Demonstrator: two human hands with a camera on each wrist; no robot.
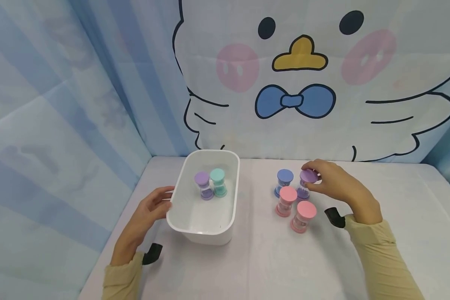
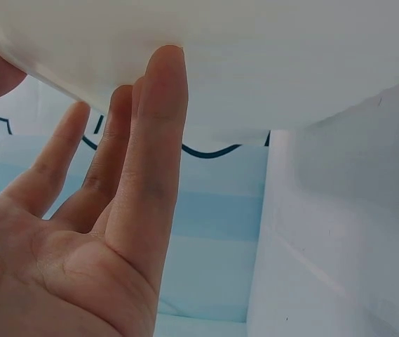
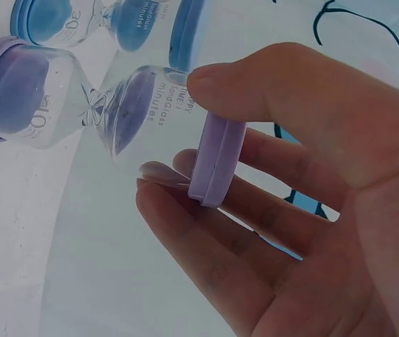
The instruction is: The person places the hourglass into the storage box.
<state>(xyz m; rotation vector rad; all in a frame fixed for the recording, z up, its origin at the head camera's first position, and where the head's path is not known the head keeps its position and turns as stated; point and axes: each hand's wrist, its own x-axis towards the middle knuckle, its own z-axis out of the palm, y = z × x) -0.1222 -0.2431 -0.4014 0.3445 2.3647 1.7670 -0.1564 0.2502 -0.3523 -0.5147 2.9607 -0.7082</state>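
My right hand (image 1: 337,185) pinches the top cap of a purple sandglass (image 3: 217,158), thumb on one side and fingers on the other. Printed lettering shows on its clear glass. Beside it stand a blue sandglass (image 1: 284,178) and two pink ones, a nearer pink sandglass (image 1: 301,216) and a pink sandglass (image 1: 286,201) just behind it. On the left, my left hand (image 1: 146,214) touches the outer wall of a white bin (image 1: 200,228) with its fingers extended. Inside the bin are a second purple sandglass (image 1: 204,185) and a teal sandglass (image 1: 218,182), both upright.
A pale cloth covers the table (image 1: 262,262). Behind it hangs a curtain (image 1: 292,133) printed with a cartoon face and a blue bow tie. Another blue striped curtain (image 1: 60,125) borders the left side. Dark straps show at both wrists.
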